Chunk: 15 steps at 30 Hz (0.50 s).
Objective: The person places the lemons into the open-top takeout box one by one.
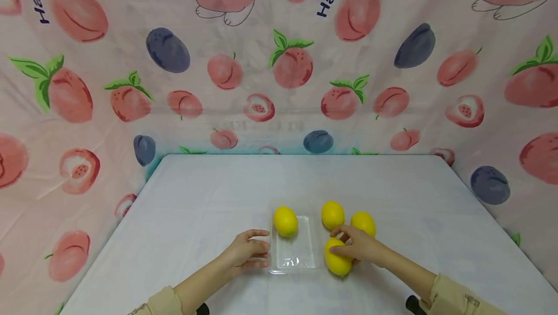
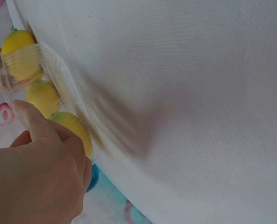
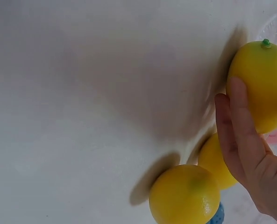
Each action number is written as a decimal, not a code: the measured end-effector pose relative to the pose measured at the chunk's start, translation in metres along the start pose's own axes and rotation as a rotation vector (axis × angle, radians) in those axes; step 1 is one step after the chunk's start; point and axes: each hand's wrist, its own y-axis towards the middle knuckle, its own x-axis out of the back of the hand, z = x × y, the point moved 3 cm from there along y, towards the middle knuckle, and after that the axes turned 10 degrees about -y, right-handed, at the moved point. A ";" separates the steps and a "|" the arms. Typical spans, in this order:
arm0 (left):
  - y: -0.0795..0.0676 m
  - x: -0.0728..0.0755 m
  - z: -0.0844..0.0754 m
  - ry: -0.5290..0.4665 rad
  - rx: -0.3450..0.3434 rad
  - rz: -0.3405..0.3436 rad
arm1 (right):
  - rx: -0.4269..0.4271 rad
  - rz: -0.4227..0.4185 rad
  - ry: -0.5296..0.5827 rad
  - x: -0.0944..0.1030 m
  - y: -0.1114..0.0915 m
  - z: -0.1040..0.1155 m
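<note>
A clear plastic box [image 1: 294, 256] stands on the white table with one lemon [image 1: 285, 221] in its back left corner. My left hand [image 1: 247, 252] is at the box's left side, its extended, spread fingers touching the wall. In the left wrist view the thumb [image 2: 30, 114] lies by the box's rim. To the right of the box, my right hand [image 1: 359, 246] grips a yellow lemon [image 1: 337, 261] with thumb and fingers around it. Its green stem tip [image 3: 266, 43] shows in the right wrist view. Two more lemons sit just behind, one left [image 1: 333, 214] and one right [image 1: 364, 223].
The white tabletop [image 1: 218, 184] reaches back to a fruit-printed cloth [image 1: 261, 63] hanging behind it and along both sides. Dark round objects [image 1: 414, 304] show by the sleeves at the front edge.
</note>
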 end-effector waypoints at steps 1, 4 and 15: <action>0.000 0.000 0.000 -0.001 0.000 0.000 | -0.008 0.000 0.005 0.000 0.000 0.000; -0.001 0.000 -0.001 -0.001 0.002 0.001 | -0.024 -0.006 0.018 0.000 0.001 -0.001; -0.001 -0.001 -0.002 -0.003 0.007 0.007 | -0.006 -0.031 0.021 0.004 0.001 -0.001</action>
